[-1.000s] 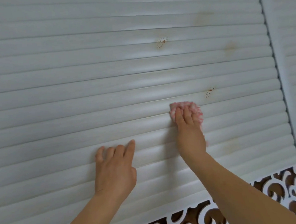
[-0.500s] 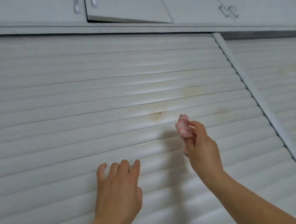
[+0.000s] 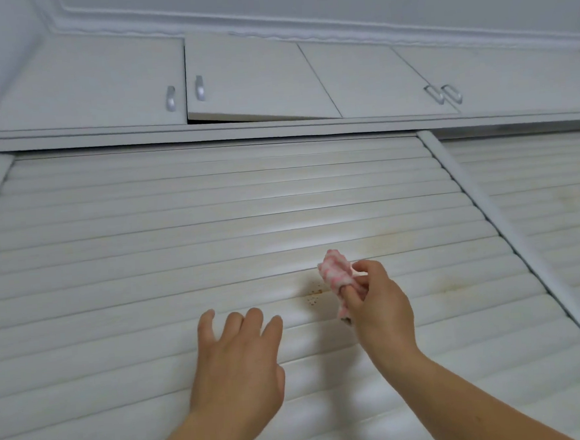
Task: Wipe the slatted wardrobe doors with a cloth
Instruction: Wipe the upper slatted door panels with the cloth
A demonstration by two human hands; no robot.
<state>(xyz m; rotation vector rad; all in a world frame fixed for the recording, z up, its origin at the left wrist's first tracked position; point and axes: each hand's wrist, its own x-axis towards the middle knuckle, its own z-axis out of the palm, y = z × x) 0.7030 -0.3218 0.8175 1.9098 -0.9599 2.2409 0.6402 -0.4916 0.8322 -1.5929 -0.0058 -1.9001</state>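
Note:
A white slatted wardrobe door (image 3: 147,257) fills most of the view. A patch of small brown specks (image 3: 313,295) marks one slat near the middle, with faint yellowish stains (image 3: 376,244) to its right. My right hand (image 3: 378,303) pinches a bunched pink-and-white cloth (image 3: 337,271) just right of the specks, lifted slightly off the slats. My left hand (image 3: 238,364) is spread with straight fingers against the slats, lower and to the left.
A second slatted door (image 3: 548,208) lies to the right behind a white frame post (image 3: 479,199). Upper cabinets with metal handles (image 3: 199,88) run along the top; one cabinet door (image 3: 255,81) hangs slightly ajar. Ceiling moulding is above.
The view tilted upward, revealing the upper cabinets. My right hand lifted the cloth from flat wiping on a lower slat and now pinches it beside the higher speck patch. My left hand stayed on the slats.

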